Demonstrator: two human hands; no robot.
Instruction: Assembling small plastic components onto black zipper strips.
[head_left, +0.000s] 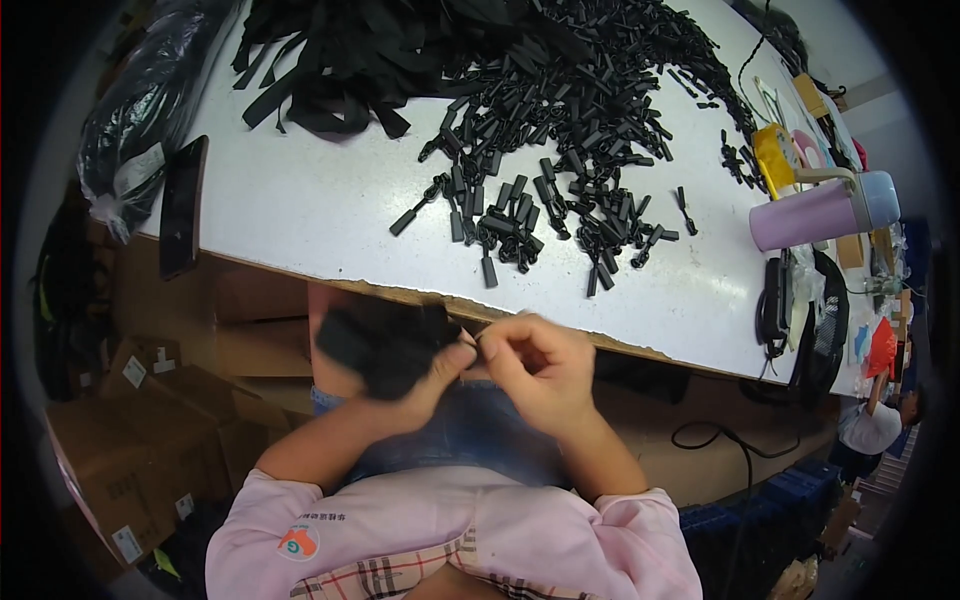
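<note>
The fingers (508,370) of the right hand (550,380) are closed together in a pinch, thumb against forefinger, just beside the thumb tip of the left hand (435,378); the left hand grips a bundle of black cloth (385,350), its thumb pressed along the near right side; the cloth is off the table (300,200), in front of its near edge and above the lap in blue jeans (430,435); its long axis runs roughly sideways, one end at the left hand's thumb, the other pointing to the person's left.

Motion blurs the cloth, so its folds and outline are hard to make out; most of the left hand's fingers are hidden by it; whatever sits between the two thumbs is too small and smeared to tell.

On the table, black pull tabs (590,135) lie in a wide heap, pointing in many directions; black straps (340,105) lie in a pile to their left, cut off at the upper edge; a phone (183,210) rests at the left end, beside a plastic bag (140,130); a purple bottle (805,217) is at the right.
</note>
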